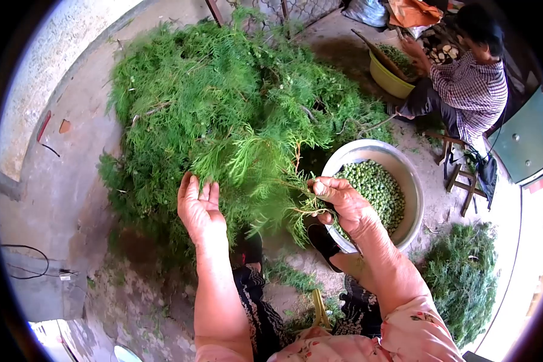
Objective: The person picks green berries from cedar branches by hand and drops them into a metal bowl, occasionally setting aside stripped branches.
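Observation:
Between my hands is a feathery evergreen branch (256, 166), its flat green sprays partly blurred. My right hand (346, 204) pinches it by the thin stems at its right end. My left hand (201, 208) is at the left side of the foliage, palm up with the fingers stretched out and somewhat apart; whether it touches the sprays is hard to see. A wide metal basin (414, 181) stands just right of my right hand. It holds many small round green cones (374, 192). In front of me lies a large heap of cut evergreen branches (193, 96).
A smaller pile of greenery (463, 274) lies at the lower right. At the upper right another person (470, 84) sits beside a yellow-green tub (387, 77). A wooden stool (464, 187) is behind them. A black cable (33, 274) loops on the left floor.

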`<move>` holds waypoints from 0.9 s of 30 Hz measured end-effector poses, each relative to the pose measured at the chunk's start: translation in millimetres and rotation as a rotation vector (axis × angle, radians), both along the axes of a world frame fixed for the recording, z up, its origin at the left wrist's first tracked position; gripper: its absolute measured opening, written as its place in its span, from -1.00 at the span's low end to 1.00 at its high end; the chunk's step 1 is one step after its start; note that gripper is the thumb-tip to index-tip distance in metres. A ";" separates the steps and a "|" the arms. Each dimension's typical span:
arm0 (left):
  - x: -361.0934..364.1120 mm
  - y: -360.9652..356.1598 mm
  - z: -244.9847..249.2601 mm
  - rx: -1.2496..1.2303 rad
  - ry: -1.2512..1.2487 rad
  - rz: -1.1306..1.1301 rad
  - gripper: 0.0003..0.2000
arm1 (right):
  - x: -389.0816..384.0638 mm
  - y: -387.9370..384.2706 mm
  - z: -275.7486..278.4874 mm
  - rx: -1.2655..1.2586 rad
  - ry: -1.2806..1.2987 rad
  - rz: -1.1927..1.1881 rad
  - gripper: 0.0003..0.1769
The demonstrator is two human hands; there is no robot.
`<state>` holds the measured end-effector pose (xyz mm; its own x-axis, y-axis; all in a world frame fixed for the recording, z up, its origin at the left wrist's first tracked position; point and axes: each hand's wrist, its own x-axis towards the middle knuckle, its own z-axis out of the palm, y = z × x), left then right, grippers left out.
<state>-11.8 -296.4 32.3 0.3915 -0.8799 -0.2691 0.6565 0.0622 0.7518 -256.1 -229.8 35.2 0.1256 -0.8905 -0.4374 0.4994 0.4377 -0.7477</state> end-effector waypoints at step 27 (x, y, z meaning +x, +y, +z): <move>71.3 51.2 -63.0 0.252 -0.203 -0.327 -0.74 | -283.0 310.2 -26.5 -0.072 0.677 -1.517 -0.77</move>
